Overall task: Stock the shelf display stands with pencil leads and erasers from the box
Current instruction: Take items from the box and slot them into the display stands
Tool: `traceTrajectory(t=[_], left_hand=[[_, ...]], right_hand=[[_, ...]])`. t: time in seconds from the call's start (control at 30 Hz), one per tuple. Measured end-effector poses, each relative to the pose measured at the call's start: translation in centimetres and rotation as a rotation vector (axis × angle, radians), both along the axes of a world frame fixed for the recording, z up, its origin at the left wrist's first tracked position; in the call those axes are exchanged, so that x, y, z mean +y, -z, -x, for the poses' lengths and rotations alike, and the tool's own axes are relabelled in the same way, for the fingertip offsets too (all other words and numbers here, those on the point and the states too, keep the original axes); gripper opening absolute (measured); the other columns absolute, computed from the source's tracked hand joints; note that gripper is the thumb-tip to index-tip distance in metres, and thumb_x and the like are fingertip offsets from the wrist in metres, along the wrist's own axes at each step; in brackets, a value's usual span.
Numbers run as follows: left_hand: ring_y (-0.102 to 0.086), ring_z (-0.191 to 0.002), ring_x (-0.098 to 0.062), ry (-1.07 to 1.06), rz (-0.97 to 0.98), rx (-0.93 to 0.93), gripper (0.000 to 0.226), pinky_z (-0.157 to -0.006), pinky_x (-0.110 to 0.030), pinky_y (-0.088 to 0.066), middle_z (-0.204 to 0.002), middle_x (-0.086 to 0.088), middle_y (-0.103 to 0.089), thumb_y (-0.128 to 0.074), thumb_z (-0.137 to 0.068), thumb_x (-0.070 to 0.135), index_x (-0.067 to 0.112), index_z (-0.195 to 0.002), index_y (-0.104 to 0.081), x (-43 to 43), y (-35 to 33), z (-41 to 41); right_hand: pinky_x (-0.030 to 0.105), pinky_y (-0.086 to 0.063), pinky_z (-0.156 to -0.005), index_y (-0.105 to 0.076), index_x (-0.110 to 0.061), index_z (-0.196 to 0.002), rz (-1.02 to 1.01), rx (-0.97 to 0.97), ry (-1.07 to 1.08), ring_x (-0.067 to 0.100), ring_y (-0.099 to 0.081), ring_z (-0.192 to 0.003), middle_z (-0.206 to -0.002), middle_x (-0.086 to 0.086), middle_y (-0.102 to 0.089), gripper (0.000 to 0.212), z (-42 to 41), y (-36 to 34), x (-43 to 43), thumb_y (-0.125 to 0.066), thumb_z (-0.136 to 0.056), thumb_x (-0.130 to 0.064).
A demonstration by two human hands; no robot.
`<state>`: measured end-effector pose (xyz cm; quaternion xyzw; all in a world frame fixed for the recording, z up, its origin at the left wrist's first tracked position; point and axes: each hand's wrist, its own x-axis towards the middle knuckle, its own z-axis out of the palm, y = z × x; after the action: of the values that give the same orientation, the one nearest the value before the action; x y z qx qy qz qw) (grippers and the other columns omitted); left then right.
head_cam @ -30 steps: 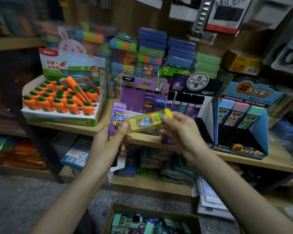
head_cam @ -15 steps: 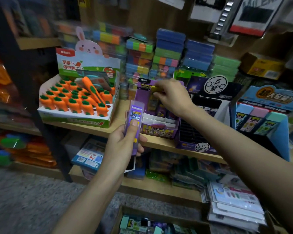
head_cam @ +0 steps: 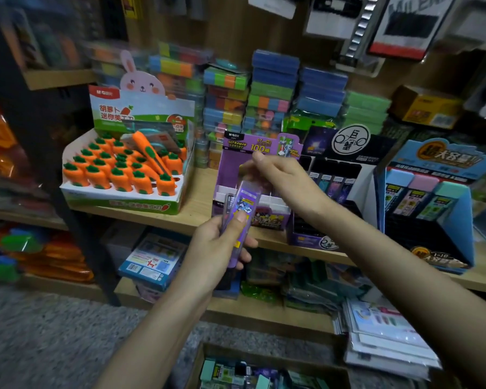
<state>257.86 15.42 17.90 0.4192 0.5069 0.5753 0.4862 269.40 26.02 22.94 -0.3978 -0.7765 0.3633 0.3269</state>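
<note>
My left hand (head_cam: 222, 245) grips a couple of purple pencil lead cases (head_cam: 243, 209), held upright in front of the shelf. My right hand (head_cam: 284, 178) is just above them, its fingertips closed on the upper end of the front case; motion blur hides the exact grip. Right behind both hands stands the purple display stand (head_cam: 230, 161), on the wooden shelf (head_cam: 199, 203). The cardboard box (head_cam: 205, 352) with more lead cases and erasers lies open on the floor at the bottom edge.
Right of the purple stand are a black lead stand (head_cam: 348, 169) and a blue stand (head_cam: 460, 209) with pastel cases. A carrot-shaped item display (head_cam: 124, 178) fills the shelf's left end. Stacked colourful boxes (head_cam: 272, 88) line the back. Packets lie on the lower shelf (head_cam: 264, 310).
My right hand set the yellow-green case into the purple stand, then drew back to the cases in my left hand. My left hand rose slightly toward the stand.
</note>
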Motion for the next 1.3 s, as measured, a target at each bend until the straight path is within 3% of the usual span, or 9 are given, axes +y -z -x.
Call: traceTrajectory(t=[0.1, 0.23, 0.33, 0.43, 0.63, 0.77, 0.9, 1.07, 1.3], left_hand=[[-0.053, -0.045, -0.006, 0.075, 0.01, 0.053, 0.017, -0.043, -0.019, -0.044, -0.06, 0.003, -0.068, -0.048, -0.095, 0.029, 0.018, -0.089, -0.06, 0.0, 0.4, -0.7], [-0.058, -0.048, -0.008, 0.234, 0.032, 0.108, 0.015, -0.044, -0.019, -0.045, -0.071, -0.001, -0.072, -0.052, -0.093, 0.029, 0.016, -0.094, -0.06, -0.3, 0.5, -1.6], [-0.067, -0.06, -0.012, 0.283, 0.052, 0.087, 0.02, -0.049, -0.018, -0.05, -0.082, -0.005, -0.075, -0.061, -0.087, 0.025, 0.011, -0.102, -0.056, -0.2, 0.4, -2.2], [-0.069, -0.077, -0.014, 0.176, 0.04, 0.111, 0.022, -0.067, -0.021, -0.052, -0.083, -0.002, -0.075, -0.07, -0.079, 0.02, 0.014, -0.097, -0.059, 0.2, 0.6, -2.6], [-0.07, -0.083, -0.01, 0.051, -0.046, -0.381, 0.014, -0.067, -0.019, -0.055, -0.086, 0.002, -0.074, -0.067, -0.071, 0.021, 0.02, -0.085, -0.067, 0.5, 0.4, -5.0], [-0.067, -0.083, -0.013, -0.017, -0.103, -0.501, 0.004, -0.075, -0.026, -0.056, -0.088, -0.003, -0.071, -0.057, -0.086, 0.017, 0.018, -0.082, -0.058, 1.1, 0.0, -5.9], [-0.069, -0.079, -0.023, 0.001, -0.131, -0.311, 0.016, -0.075, -0.04, -0.056, -0.087, -0.012, -0.073, -0.064, -0.079, 0.024, 0.013, -0.086, -0.054, 1.2, 0.3, -6.5], [-0.066, -0.06, -0.012, 0.1, -0.121, -0.049, 0.02, -0.056, -0.024, -0.05, -0.07, -0.005, -0.072, -0.07, -0.075, 0.031, 0.017, -0.084, -0.058, 1.0, 1.2, -7.1], [-0.064, -0.056, -0.008, 0.152, -0.074, 0.022, 0.03, -0.049, -0.018, -0.046, -0.069, -0.005, -0.073, -0.066, -0.07, 0.044, 0.019, -0.085, -0.057, 0.7, 1.1, -7.3]], right_hand=[[0.02, -0.047, -0.062, -0.063, -0.003, -0.11, 0.261, 0.004, -0.145, 0.01, -0.054, -0.071, -0.086, 0.003, -0.062, 0.027, -2.0, 0.2, -2.6, -0.052, -0.095, -0.023], [0.022, -0.05, -0.066, -0.061, -0.002, -0.107, 0.406, 0.149, -0.157, 0.013, -0.058, -0.074, -0.086, 0.006, -0.064, 0.019, -4.6, 1.1, -4.0, -0.059, -0.088, -0.004], [0.024, -0.053, -0.07, -0.065, -0.009, -0.093, 0.382, 0.26, -0.085, 0.012, -0.063, -0.074, -0.08, 0.002, -0.068, 0.009, -6.6, 1.6, -4.6, -0.061, -0.086, -0.005], [0.031, -0.054, -0.079, -0.066, -0.013, -0.089, 0.309, 0.476, 0.081, 0.016, -0.066, -0.077, -0.079, 0.001, -0.071, 0.008, -8.6, 2.1, -4.8, -0.06, -0.087, -0.008], [0.023, -0.056, -0.067, -0.061, -0.003, -0.096, 0.471, 0.829, 0.198, 0.014, -0.067, -0.073, -0.082, 0.007, -0.071, 0.023, -10.0, 4.2, -6.6, -0.063, -0.078, -0.017], [0.023, -0.052, -0.064, -0.059, -0.009, -0.089, 0.582, 0.702, 0.163, 0.015, -0.064, -0.071, -0.081, 0.009, -0.069, 0.023, -10.0, 5.7, -8.1, -0.068, -0.069, -0.017], [0.019, -0.051, -0.07, -0.065, -0.011, -0.088, 0.534, 0.363, 0.067, 0.011, -0.063, -0.074, -0.083, 0.004, -0.069, 0.008, -10.2, 5.7, -9.0, -0.067, -0.08, -0.012], [0.029, -0.049, -0.077, -0.067, -0.018, -0.09, 0.228, 0.33, 0.162, 0.013, -0.06, -0.081, -0.087, 0.003, -0.067, 0.009, -10.6, 3.9, -8.2, -0.069, -0.082, -0.014], [0.041, -0.051, -0.079, -0.066, -0.021, -0.083, 0.218, 0.284, 0.158, 0.017, -0.06, -0.077, -0.081, 0.003, -0.064, 0.015, -11.1, 3.9, -7.7, -0.07, -0.08, -0.007]])
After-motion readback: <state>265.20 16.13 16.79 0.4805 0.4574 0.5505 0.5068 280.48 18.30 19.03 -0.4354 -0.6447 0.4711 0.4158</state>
